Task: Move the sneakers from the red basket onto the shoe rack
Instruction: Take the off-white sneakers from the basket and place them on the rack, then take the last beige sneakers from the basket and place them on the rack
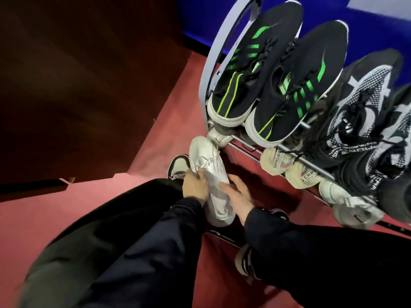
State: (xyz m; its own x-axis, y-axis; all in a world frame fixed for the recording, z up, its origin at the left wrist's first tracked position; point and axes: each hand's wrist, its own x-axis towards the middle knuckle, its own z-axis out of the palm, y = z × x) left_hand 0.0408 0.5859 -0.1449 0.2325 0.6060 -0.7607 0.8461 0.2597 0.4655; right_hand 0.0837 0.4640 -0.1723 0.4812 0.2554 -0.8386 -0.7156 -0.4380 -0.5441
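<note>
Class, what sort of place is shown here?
Probably a home entryway or shoe storage corner: a metal shoe rack full of sneakers, red floor, and both hands holding a white sneaker.

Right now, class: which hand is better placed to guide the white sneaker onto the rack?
Probably the right hand: it grips the white sneaker on the side facing the shoe rack. The left hand holds the far side.

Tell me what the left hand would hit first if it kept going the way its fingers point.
Its fingers already rest on the white sneaker that the left hand holds; beyond that, probably the rack's lower rail, though depth is unclear.
</note>
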